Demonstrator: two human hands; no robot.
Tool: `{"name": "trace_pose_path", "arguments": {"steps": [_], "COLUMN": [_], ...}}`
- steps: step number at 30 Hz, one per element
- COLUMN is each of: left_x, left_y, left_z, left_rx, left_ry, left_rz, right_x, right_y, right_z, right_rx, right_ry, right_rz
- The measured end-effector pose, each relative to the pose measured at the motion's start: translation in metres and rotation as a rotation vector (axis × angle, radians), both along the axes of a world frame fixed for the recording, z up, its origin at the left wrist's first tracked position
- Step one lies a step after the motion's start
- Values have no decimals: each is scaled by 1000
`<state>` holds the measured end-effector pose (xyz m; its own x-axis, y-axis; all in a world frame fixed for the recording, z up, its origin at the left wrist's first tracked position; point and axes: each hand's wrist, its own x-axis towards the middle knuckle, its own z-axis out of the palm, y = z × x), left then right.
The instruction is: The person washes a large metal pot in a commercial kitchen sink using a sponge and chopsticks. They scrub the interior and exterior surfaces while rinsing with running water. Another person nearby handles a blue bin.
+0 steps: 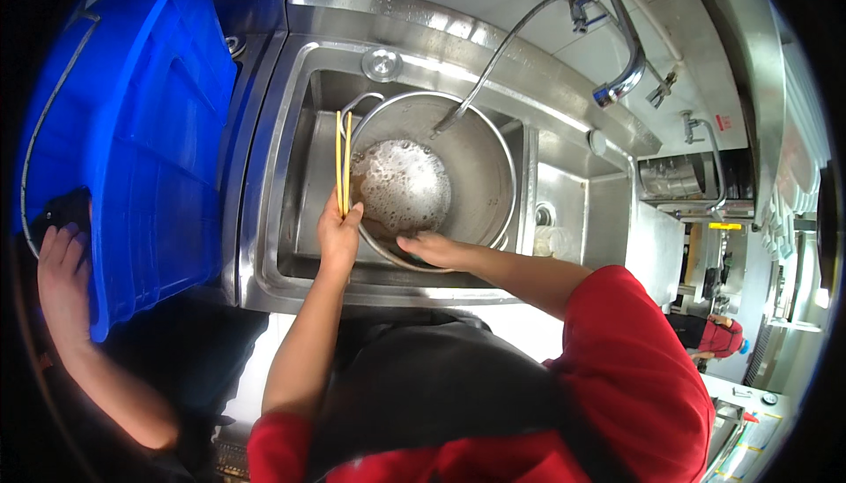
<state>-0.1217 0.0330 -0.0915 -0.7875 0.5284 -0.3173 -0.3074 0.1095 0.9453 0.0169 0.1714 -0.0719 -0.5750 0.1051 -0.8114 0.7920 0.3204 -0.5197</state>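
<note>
A pair of long yellow chopsticks (343, 159) stands up out of my left hand (340, 232), beside the left rim of a large stainless-steel pot (472, 152). My left thumb lies by that rim. Over the near inner wall of the pot is my right hand (433, 249), with a sliver of a green pad (415, 257) showing under it; most of the pad is hidden. Foamy brownish water (403, 185) covers the pot's bottom. From the far side a flexible metal hose (486, 76) hangs with its end inside the pot. The pot sits in a steel sink (310, 172).
A large blue plastic crate (165, 152) rises at the left, with another person's hand (63, 271) at its edge. Chrome taps (628, 66) jut from the back wall. A smaller basin (568, 185) adjoins on the right. Another worker (717, 336) stands farther off.
</note>
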Motion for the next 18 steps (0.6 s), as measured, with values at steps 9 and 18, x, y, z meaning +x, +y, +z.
{"name": "trace_pose_path", "arguments": {"steps": [9,18], "left_x": [3,10], "left_y": [3,4], "left_z": [6,8], "left_rx": [-56,53], "left_ry": [-83,-269], "left_rz": [7,134], "right_x": [37,-76], "right_y": [65,-23], "right_z": [11,-25], "right_rx": [-58,-318], "right_ry": [130,716], "right_rz": [543,-464]}}
